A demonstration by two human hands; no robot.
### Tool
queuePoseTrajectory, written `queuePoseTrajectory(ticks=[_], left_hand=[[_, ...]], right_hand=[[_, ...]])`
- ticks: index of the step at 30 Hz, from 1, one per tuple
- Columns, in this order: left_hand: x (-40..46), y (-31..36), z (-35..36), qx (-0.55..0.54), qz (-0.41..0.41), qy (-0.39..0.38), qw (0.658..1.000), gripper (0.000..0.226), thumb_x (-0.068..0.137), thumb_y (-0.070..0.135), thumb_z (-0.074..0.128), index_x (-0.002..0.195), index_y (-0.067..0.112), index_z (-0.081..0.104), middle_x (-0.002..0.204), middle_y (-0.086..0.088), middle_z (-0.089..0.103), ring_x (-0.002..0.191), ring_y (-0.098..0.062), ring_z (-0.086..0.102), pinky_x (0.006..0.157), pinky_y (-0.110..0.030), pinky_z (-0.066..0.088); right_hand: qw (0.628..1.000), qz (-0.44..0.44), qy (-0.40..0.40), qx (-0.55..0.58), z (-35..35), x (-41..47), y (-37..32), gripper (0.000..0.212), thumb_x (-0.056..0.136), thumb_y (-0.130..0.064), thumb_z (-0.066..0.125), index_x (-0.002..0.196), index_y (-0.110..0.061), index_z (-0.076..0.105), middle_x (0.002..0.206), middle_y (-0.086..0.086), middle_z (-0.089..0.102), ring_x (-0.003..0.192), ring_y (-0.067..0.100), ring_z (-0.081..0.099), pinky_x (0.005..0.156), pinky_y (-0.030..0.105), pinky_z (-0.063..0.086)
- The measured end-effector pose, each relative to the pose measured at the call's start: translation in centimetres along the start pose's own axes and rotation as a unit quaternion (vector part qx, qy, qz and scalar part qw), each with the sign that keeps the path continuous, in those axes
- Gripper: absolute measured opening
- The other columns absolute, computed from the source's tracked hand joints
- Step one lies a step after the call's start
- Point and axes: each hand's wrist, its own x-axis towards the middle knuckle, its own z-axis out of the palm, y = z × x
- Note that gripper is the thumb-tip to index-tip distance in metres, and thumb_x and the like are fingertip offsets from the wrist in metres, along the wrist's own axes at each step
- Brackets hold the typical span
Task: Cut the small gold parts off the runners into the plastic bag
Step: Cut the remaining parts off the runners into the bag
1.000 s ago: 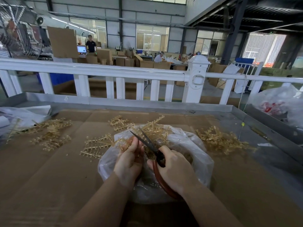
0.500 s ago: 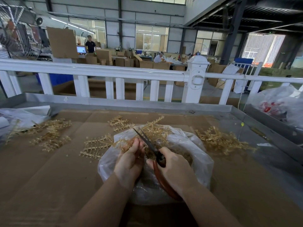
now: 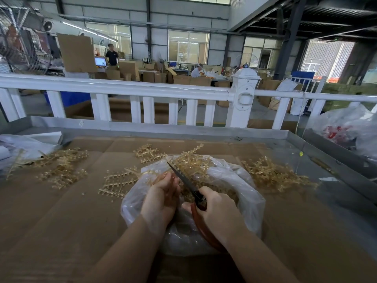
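Observation:
A clear plastic bag lies open on the cardboard in front of me, with gold pieces inside. My left hand grips a gold runner over the bag's mouth. My right hand holds red-handled scissors; their dark blades are closed together and point up and left, just right of my left fingers. More gold runners lie in the bag's far side.
Loose gold runners lie in piles at the left, beside the bag, behind it and at the right. A metal tray rim and a white railing bound the far side. Plastic bags sit at both edges.
The scissor blades, spread apart a second ago, have closed together. Both hands stay over the bag in nearly the same place.

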Motion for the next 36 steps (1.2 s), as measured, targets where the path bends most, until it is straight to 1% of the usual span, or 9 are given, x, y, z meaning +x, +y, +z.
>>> queuePoseTrajectory(ticks=[2,5,9,14,17,23,28,32,36], left_hand=[[-0.14,0.04,0.08,0.013,-0.001,-0.003,1.000,0.009,0.086,0.007,0.061,0.093,0.011,0.065,0.071,0.001,0.071,0.060,-0.009,0.066,0.057,-0.018,0.053],[-0.05,0.18,0.21,0.018,-0.016,0.007,1.000,0.010,0.086,0.003,0.062,0.090,0.011,0.065,0.063,0.000,0.069,0.050,-0.007,0.065,0.047,-0.015,0.052],[0.43,0.09,-0.02,0.013,-0.016,0.019,1.000,0.012,0.086,0.001,0.061,0.084,0.013,0.064,0.059,0.000,0.068,0.048,-0.007,0.064,0.044,-0.016,0.050],[0.78,-0.02,-0.24,0.024,-0.013,0.012,1.000,0.012,0.086,0.001,0.061,0.082,0.012,0.063,0.058,0.000,0.066,0.047,-0.007,0.062,0.045,-0.016,0.051],[0.62,0.05,-0.48,0.035,-0.022,-0.008,0.999,0.009,0.086,0.001,0.059,0.086,0.007,0.065,0.059,-0.002,0.066,0.047,-0.008,0.062,0.046,-0.018,0.051],[0.54,0.23,-0.26,0.042,-0.036,-0.012,0.998,0.009,0.087,0.000,0.057,0.084,0.006,0.064,0.057,-0.002,0.064,0.046,-0.008,0.061,0.046,-0.018,0.052],[0.53,0.20,-0.31,0.049,-0.045,-0.008,0.998,0.010,0.075,0.005,0.065,0.085,0.006,0.066,0.071,-0.006,0.066,0.057,-0.012,0.063,0.055,-0.020,0.056],[0.65,0.15,-0.45,0.045,-0.044,-0.015,0.998,0.007,0.085,0.002,0.060,0.079,0.006,0.062,0.057,-0.003,0.061,0.049,-0.010,0.060,0.050,-0.019,0.054],[0.42,0.18,-0.67,0.047,-0.037,-0.044,0.997,0.007,0.084,0.002,0.058,0.085,0.006,0.064,0.062,-0.003,0.064,0.051,-0.010,0.062,0.051,-0.018,0.053]], right_hand=[[1.000,0.001,0.003,0.003,0.03,-0.06,-0.01,0.043,0.084,-0.060,0.057,0.108,-0.025,0.059,0.094,-0.006,0.067,0.089,0.010,0.062,0.073,0.018,0.043],[1.000,0.000,0.010,0.003,0.01,-0.11,-0.04,0.039,0.084,-0.060,0.056,0.104,-0.026,0.058,0.092,-0.006,0.066,0.088,0.010,0.061,0.074,0.021,0.046],[1.000,-0.003,0.011,0.002,0.04,-0.20,-0.21,0.036,0.085,-0.060,0.055,0.098,-0.026,0.056,0.088,-0.006,0.064,0.084,0.010,0.060,0.074,0.023,0.046],[1.000,0.001,0.012,0.004,0.22,-0.10,-0.42,0.034,0.084,-0.060,0.054,0.093,-0.028,0.050,0.085,-0.006,0.062,0.081,0.011,0.058,0.066,0.020,0.036],[1.000,0.010,0.007,0.003,0.36,0.05,-0.54,0.036,0.085,-0.061,0.052,0.099,-0.028,0.050,0.090,-0.005,0.060,0.085,0.013,0.056,0.068,0.022,0.034],[1.000,0.019,-0.011,0.013,0.33,0.40,-0.71,0.036,0.087,-0.060,0.051,0.098,-0.026,0.048,0.091,-0.003,0.061,0.086,0.016,0.058,0.070,0.025,0.040],[1.000,0.017,-0.008,0.018,0.25,0.52,-0.89,0.038,0.087,-0.058,0.053,0.100,-0.022,0.053,0.090,-0.002,0.066,0.087,0.017,0.062,0.078,0.031,0.050],[1.000,0.022,-0.010,0.018,0.27,0.64,-0.74,0.040,0.087,-0.058,0.055,0.103,-0.022,0.057,0.094,-0.003,0.067,0.090,0.015,0.063,0.081,0.029,0.051],[1.000,0.021,-0.005,0.002,0.34,0.46,-0.50,0.041,0.085,-0.060,0.055,0.101,-0.022,0.056,0.094,-0.003,0.066,0.091,0.015,0.062,0.076,0.023,0.046]])
